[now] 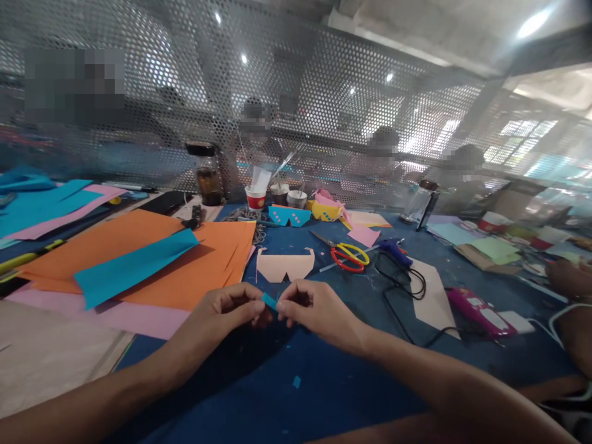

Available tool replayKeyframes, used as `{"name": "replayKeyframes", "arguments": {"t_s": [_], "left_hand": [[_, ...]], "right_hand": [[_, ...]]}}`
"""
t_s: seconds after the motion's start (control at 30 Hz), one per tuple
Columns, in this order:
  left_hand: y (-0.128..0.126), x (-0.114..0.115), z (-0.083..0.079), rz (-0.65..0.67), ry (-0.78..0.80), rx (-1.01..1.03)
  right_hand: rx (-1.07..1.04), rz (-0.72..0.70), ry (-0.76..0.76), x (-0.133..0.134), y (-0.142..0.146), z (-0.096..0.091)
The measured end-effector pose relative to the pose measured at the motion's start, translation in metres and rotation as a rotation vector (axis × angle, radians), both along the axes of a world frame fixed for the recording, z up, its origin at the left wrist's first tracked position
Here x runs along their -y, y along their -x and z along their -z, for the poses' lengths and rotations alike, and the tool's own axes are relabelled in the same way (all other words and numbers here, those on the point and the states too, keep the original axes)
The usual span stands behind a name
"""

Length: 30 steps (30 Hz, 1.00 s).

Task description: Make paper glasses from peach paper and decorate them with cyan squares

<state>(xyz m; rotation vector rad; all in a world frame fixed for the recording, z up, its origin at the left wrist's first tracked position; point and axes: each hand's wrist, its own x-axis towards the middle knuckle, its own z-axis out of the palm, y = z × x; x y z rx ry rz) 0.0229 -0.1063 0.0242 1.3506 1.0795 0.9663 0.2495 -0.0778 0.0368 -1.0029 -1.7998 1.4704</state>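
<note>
Paper strip (pixel 269 301), blue, is pinched at either end by left hand (pixel 231 307) and right hand (pixel 315 305); likely light, easily creased; best held there.

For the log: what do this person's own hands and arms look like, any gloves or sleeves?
The left hand and right hand are ungloved, with no ring or watch visible. The forearms are bare, showing no sleeves.

Left hand (pixel 234 307), right hand (pixel 314 307) nearly meeting; thumbs pinched against index fingers; bare forearms (pixel 152 373) angled in from lower corners.
</note>
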Motion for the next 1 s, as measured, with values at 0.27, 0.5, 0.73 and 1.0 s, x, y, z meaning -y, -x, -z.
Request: {"name": "replayKeyframes", "arguments": {"t_s": [0.27, 0.5, 0.73, 1.0], "left_hand": [[0.0012, -0.0017, 0.0041, 0.002, 0.006, -0.043], [0.0016, -0.0013, -0.0015, -0.048, -0.013, -0.077], [0.0034, -0.0013, -0.0022, -0.078, 0.007, -0.080], [0.0037, 0.0004, 0.0023, -0.038, 0.043, -0.050]], "right_hand": [[0.033, 0.050, -0.040, 0.0010, -0.0010, 0.0023], [0.022, -0.020, 0.012, 0.0026, -0.0042, -0.0052], [0.053, -0.003, 0.034, 0.0002, -0.0042, -0.0007], [0.155, -0.009, -0.108, 0.0012, 0.0003, -0.0015]]}}
